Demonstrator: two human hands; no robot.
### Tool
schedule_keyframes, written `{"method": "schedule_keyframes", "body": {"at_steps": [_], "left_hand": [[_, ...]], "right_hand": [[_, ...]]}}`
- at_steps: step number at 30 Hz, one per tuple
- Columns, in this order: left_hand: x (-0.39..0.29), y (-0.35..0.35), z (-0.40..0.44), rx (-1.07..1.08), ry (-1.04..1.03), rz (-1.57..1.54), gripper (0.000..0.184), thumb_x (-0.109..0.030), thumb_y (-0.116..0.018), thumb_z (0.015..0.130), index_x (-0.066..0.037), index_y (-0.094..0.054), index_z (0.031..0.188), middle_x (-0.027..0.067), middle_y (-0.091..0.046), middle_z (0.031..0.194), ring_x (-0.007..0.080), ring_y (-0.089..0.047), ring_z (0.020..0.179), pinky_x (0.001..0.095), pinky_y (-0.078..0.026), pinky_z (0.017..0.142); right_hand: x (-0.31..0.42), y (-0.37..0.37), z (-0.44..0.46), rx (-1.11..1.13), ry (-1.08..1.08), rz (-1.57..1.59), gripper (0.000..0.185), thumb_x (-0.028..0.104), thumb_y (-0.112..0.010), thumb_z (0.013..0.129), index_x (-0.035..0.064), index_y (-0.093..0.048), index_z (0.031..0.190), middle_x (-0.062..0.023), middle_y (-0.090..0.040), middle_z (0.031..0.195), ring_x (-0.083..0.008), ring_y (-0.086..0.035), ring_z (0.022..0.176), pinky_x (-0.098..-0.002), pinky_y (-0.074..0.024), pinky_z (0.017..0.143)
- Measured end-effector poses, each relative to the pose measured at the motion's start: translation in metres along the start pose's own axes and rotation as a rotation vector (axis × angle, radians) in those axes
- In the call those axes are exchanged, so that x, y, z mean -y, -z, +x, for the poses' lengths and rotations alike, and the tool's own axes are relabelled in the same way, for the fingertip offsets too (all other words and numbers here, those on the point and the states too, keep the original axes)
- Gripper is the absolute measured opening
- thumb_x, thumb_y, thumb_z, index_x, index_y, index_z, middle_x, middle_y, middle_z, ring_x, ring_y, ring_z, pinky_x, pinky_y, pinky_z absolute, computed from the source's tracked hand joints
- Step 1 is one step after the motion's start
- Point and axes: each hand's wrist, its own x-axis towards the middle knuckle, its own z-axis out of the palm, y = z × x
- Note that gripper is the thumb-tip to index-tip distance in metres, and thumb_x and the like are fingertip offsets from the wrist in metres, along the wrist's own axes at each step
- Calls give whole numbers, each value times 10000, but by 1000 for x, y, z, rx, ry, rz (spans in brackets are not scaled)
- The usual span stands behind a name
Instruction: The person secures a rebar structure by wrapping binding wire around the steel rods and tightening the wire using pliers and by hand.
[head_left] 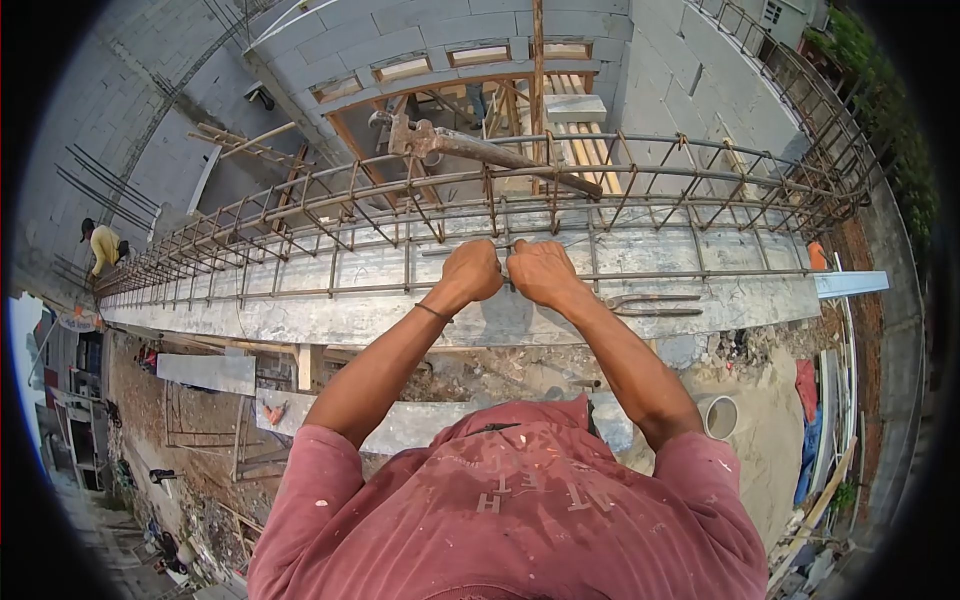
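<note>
Beyond a block wall (460, 30), a person's left hand (474, 270) and right hand (540, 272) curled fingers tight, contents unclear, at a steel cage (490, 200), likely stiff, heavy, best gripped by its long bars (655, 275).

Letters (489, 503) on the red shirt (600, 553) include H and T; distant sign (80, 321) illegible

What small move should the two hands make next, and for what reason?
Perhaps the right hand should reach for the pincer-like tool while the left hand steadies the rebar cage. Both hands are closed, side by side, at its bars, and the tool lies on the pale surface near the right forearm. What the hands hold is hidden.
</note>
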Motion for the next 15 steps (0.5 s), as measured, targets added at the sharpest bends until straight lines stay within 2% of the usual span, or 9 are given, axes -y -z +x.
{"method": "schedule_keyframes", "body": {"at_steps": [4, 5, 7, 9, 10, 11, 12, 13, 15], "left_hand": [[-22, 3, -3, -22, 53, -11, 164, -82, -666, 756, 54, -735, 816, 313, -712, 942, 480, -699, 941, 525, -564, 792], [-18, -2, -5, -57, 43, -63, 159, -90, -662, 775, 38, -740, 826, 295, -713, 903, 467, -701, 880, 517, -560, 767], [-12, -20, -15, -84, 41, -113, 156, -99, -658, 793, 23, -746, 835, 277, -715, 864, 454, -702, 819, 509, -557, 742], [-30, -35, -41, -308, 98, -262, 130, -84, -671, 814, 7, -746, 870, 243, -727, 886, 423, -700, 851, 486, -550, 756], [-33, -48, -49, -307, 104, -266, 130, -84, -671, 814, 7, -746, 870, 243, -727, 886, 423, -700, 851, 486, -550, 756], [-35, -64, -55, -491, 25, -263, 136, -72, -677, 819, -8, -743, 919, 215, -711, 882, 407, -681, 864, 482, -538, 755], [-37, -77, -60, -673, -52, -259, 159, -60, -683, 824, -23, -740, 968, 187, -695, 878, 391, -661, 876, 478, -526, 753], [-37, -89, -61, -673, -39, -268, 159, -60, -683, 824, -23, -740, 968, 187, -695, 878, 391, -661, 876, 478, -526, 753], [-38, -107, -63, -788, -172, -173, 242, -41, -666, 838, -2, -698, 1075, 153, -615, 860, 357, -599, 843, 473, -489, 717]], "right_hand": [[8, 8, -4, 14, -101, 49, 117, 68, -646, 775, -16, -727, 766, -263, -715, 880, -436, -708, 830, -522, -558, 744], [7, 12, -4, 18, -99, 49, 117, 68, -646, 775, -16, -727, 766, -263, -715, 880, -436, -708, 830, -522, -558, 744], [5, 18, -6, 163, -266, 234, 134, 12, -682, 739, -29, -745, 850, -286, -715, 925, -453, -701, 898, -519, -557, 817], [8, 23, -13, 116, -311, 356, 180, -12, -689, 734, -31, -750, 902, -295, -713, 944, -457, -696, 927, -512, -554, 845], [9, 24, -15, 62, -357, 469, 233, -36, -695, 729, -32, -755, 954, -304, -711, 964, -461, -692, 957, -505, -552, 872], [8, 23, -16, 71, -340, 458, 282, -30, -706, 751, -30, -750, 1030, -299, -713, 971, -455, -694, 977, -486, -557, 875], [10, 25, -15, 84, -336, 456, 282, -30, -706, 751, -30, -750, 1030, -299, -713, 971, -455, -694, 977, -486, -557, 875], [12, 29, -13, 97, -347, 461, 278, -22, -722, 749, -30, -749, 1026, -299, -714, 972, -455, -694, 975, -485, -557, 877], [17, 33, -12, 122, -353, 459, 276, -13, -738, 748, -31, -747, 1023, -299, -714, 974, -455, -694, 973, -484, -557, 879]]}}
